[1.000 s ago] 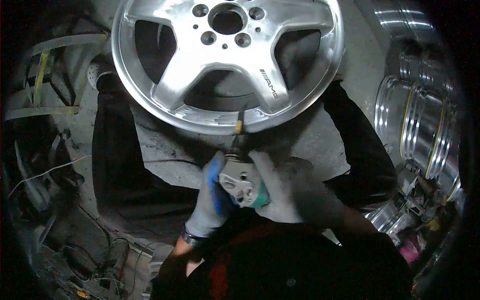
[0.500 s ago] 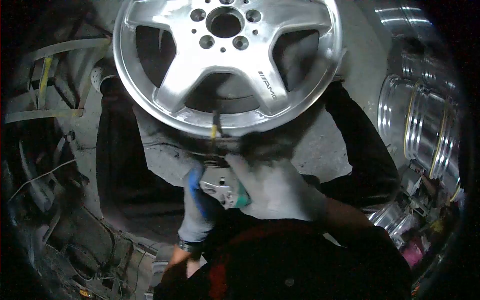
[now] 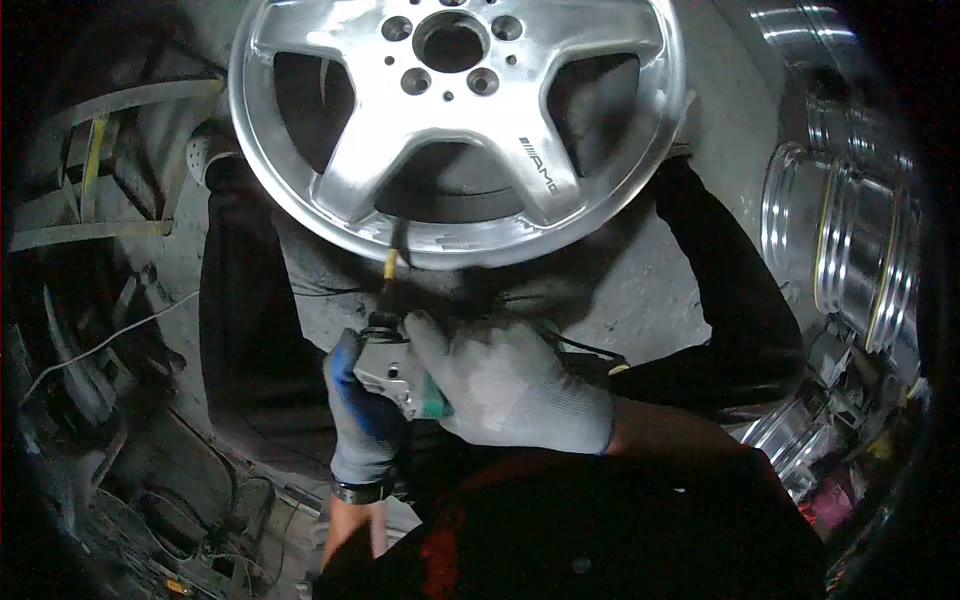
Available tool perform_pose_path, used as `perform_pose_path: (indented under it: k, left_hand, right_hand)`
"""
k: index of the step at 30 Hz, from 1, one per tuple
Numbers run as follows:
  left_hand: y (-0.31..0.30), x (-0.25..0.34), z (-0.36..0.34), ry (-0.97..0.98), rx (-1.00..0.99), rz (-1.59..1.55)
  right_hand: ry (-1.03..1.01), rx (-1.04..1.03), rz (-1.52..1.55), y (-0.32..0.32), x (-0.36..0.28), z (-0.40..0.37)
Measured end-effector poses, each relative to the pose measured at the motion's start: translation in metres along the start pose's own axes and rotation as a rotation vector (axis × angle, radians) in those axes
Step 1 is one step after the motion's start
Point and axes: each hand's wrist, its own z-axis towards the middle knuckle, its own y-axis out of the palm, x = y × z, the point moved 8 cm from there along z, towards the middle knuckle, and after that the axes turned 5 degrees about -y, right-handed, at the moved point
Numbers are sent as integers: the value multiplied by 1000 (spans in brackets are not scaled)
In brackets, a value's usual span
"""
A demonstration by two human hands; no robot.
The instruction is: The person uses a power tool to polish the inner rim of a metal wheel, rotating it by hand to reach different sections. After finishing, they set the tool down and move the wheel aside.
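My left hand (image 3: 362,420), in a grey and blue glove, is closed around the left side of a green and silver power grinder (image 3: 388,372). My gloved right hand (image 3: 520,392) wraps the tool's body from the right, its thumb side up near the front. From the grinder's nose a thin shaft (image 3: 390,265) with a yellow band points away from me. Its dark tip overlaps the lower lip of a polished five-spoke alloy wheel (image 3: 450,112). Black "AMG" lettering marks the wheel's lower right spoke.
My bent legs in dark trousers (image 3: 250,330) flank the wheel on both sides. Several shiny wheels (image 3: 850,240) are stacked at the right. A metal frame (image 3: 120,232) stands at the left, with cables and clutter (image 3: 180,510) below it. A dark cord (image 3: 585,348) emerges beyond my right hand.
Both hands and the grinder have shifted left, and the shaft's tip has moved left along the wheel's lower lip. The wheel keeps nearly the same place in view.
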Motion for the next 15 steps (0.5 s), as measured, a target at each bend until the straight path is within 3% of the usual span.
perform_pose_path:
  k: [1, 3, 5, 6, 8, 12, 15]
  left_hand:
    - [3, 0, -2, -1, -5, 3]
    - [10, 7, -6, 72, 28, 113]
    - [15, -9, -3, -1, -9, 17]
    - [23, -21, -2, -59, -39, 41]
    - [33, -38, -2, -117, -69, 59]
    - [46, -53, -7, -217, -149, 33]
    - [22, -37, -3, -137, -119, 59]
  right_hand:
    - [-78, 140, 24, -5, -3, 3]
    - [-87, 141, -55, -6, -4, 0]
    - [86, -114, 69, 1, 7, -14]
    - [88, -117, 62, 3, 10, -24]
    - [5, 224, 44, -19, 11, -44]
    - [87, 187, 130, -24, 14, -49]
    - [-33, 198, -44, -16, 0, -35]
